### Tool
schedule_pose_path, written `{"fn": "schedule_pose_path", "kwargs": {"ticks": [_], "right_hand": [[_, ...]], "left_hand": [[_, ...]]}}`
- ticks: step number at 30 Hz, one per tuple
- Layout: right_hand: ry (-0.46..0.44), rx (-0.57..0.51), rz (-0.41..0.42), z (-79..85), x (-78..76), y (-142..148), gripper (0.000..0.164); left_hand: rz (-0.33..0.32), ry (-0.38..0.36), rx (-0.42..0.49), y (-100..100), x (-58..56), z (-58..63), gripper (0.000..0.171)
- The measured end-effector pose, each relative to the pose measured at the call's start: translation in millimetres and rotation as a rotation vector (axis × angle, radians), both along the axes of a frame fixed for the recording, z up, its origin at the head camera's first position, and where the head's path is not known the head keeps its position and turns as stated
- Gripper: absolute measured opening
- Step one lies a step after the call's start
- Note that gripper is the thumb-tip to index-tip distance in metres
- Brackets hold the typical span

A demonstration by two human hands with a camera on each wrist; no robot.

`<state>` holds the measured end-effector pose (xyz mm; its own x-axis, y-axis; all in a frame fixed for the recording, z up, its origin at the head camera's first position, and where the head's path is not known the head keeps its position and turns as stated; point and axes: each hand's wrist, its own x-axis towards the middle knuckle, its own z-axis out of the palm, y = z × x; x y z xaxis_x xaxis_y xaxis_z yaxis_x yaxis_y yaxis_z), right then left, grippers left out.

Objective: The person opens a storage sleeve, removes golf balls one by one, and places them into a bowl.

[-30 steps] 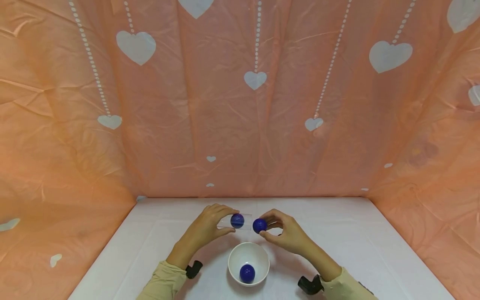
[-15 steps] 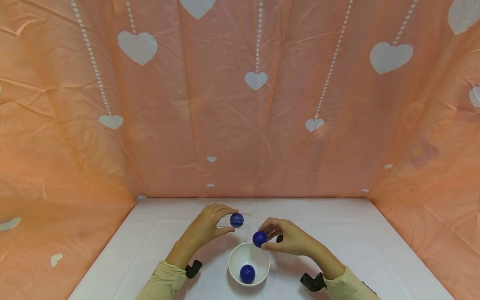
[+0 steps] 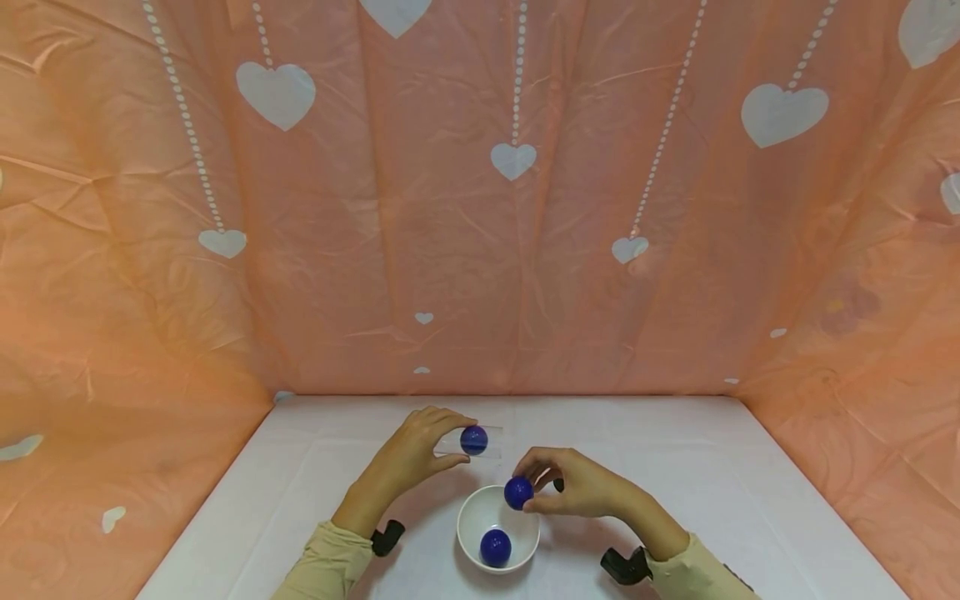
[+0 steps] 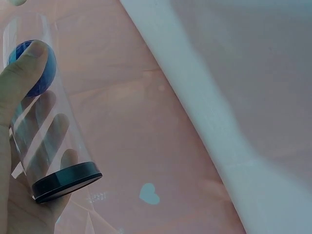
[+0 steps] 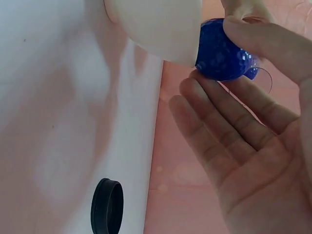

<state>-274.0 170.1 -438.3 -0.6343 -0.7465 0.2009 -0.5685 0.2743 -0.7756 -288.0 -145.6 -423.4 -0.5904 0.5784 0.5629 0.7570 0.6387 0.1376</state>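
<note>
My left hand (image 3: pixel 408 450) grips a clear plastic tube (image 3: pixel 494 442), tilted on its side in the head view. Inside the tube sits a blue ball (image 3: pixel 474 440), and a black cap (image 4: pixel 68 181) closes the end by my palm. Between thumb and fingers, my right hand (image 3: pixel 588 485) pinches another blue ball (image 3: pixel 518 492) at the far rim of the white bowl (image 3: pixel 469 521). A further blue ball (image 3: pixel 495 547) lies in the bowl. Seen from the right wrist, the held ball overlaps the bowl's edge.
A black ring-shaped lid (image 5: pixel 107 207) rests on the white table (image 3: pixel 315 467), partly hidden behind my right fingers in the head view. Orange sheeting (image 3: pixel 450 250) with white hearts walls the table at the back and sides. Black wrist mounts (image 3: pixel 387 538) sit on both forearms.
My right hand has moved the ball away from the tube's open end, down and nearer to me, over the bowl's far rim. My left hand and the tube have hardly moved.
</note>
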Motion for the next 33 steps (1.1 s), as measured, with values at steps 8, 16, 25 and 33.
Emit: {"fn": "schedule_pose_path", "kwargs": {"ticks": [8,16,25,33], "right_hand": [[0.004,-0.002,0.036,-1.3,0.5,0.3,0.033],[0.004,-0.006,0.05,-1.3,0.6,-0.2,0.034],[0.04,-0.015,0.066,-0.4,-0.2,-0.8,0.028],[0.075,-0.027,0.009,-1.3,-2.5,-0.6,0.026]], "left_hand": [[0.005,-0.02,-0.005,0.7,0.5,0.1,0.053],[0.0,-0.015,-0.012,1.1,0.7,-0.2,0.053],[-0.01,0.016,-0.002,1.3,-0.3,-1.3,0.054],[-0.026,0.039,0.0,2.5,-0.8,-2.8,0.055]]}}
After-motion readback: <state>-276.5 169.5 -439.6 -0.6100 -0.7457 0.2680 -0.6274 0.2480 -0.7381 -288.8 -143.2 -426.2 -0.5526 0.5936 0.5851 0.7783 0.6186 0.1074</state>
